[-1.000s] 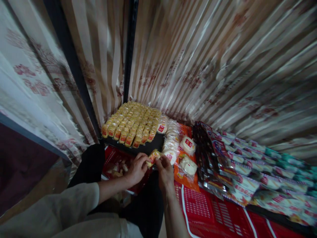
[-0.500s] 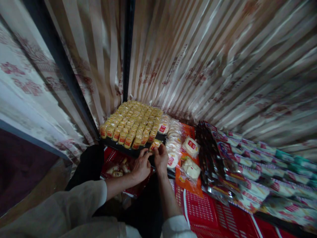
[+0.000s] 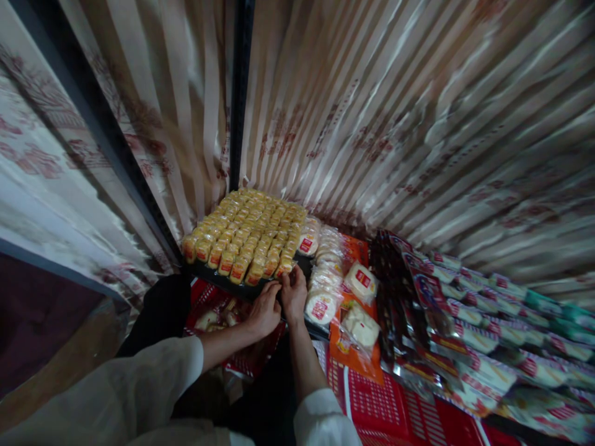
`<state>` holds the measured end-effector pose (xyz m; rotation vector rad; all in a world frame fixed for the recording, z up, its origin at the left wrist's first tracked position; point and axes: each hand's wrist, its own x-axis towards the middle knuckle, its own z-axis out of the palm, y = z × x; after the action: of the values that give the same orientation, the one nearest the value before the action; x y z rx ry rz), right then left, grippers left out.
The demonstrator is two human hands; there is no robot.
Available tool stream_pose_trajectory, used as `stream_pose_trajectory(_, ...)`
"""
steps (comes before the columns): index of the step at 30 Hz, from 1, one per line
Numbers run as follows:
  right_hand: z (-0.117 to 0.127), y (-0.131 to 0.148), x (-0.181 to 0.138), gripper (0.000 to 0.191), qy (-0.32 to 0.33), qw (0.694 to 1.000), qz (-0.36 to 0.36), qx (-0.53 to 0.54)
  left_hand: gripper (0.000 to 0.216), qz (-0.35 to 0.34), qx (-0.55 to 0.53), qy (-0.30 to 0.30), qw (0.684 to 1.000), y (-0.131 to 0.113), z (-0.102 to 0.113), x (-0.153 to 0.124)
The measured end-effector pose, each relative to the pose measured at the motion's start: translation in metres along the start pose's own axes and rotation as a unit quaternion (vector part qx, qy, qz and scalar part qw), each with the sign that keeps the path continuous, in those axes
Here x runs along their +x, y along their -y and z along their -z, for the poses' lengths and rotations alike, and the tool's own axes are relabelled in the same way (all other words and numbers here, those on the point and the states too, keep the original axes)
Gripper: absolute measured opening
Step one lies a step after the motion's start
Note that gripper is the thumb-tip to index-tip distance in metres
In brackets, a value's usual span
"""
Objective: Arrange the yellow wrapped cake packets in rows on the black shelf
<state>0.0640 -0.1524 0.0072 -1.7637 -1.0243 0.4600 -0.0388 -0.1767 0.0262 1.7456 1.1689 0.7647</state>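
Many small yellow wrapped cakes stand in tight rows on a black tray. My left hand and my right hand meet at the tray's front right corner. Both pinch one yellow wrapped cake at the end of the front row, fingers closed on it. White sleeves cover both forearms.
Round white buns in clear wrappers lie right of the tray on orange packaging. Further right are rows of dark and colourful snack packets. Red plastic crates sit below. Striped curtains hang behind.
Both hands carried the yellow wrapped cake up and away from me, from over the red crate to the front row on the tray. The camera tilted slightly.
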Motion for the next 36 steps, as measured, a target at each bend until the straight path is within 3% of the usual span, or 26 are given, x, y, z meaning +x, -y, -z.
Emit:
stream_pose_trajectory(7,-0.003,0.005,-0.005,0.053,0.003,1.0,-0.008,0.025,0.062,-0.017,-0.043,0.0,0.999,0.014,-0.002,0.003)
stream_pose_trajectory(13,-0.005,0.007,-0.005,0.041,0.002,1.0,-0.008,0.01,0.069,-0.019,-0.142,0.004,0.99,0.027,-0.007,0.006)
stream_pose_trajectory(20,-0.006,0.008,-0.004,0.033,0.002,1.0,-0.02,0.016,0.06,-0.059,-0.224,-0.007,0.973,0.036,-0.01,0.007)
stream_pose_trajectory(29,-0.006,0.001,-0.007,0.04,0.024,0.995,-0.042,0.087,0.051,-0.037,-0.228,-0.007,0.973,0.039,-0.012,0.004)
stream_pose_trajectory(36,-0.003,0.002,-0.018,0.049,0.006,0.996,-0.041,0.082,0.045,-0.024,-0.159,-0.031,0.986,0.027,-0.003,-0.004)
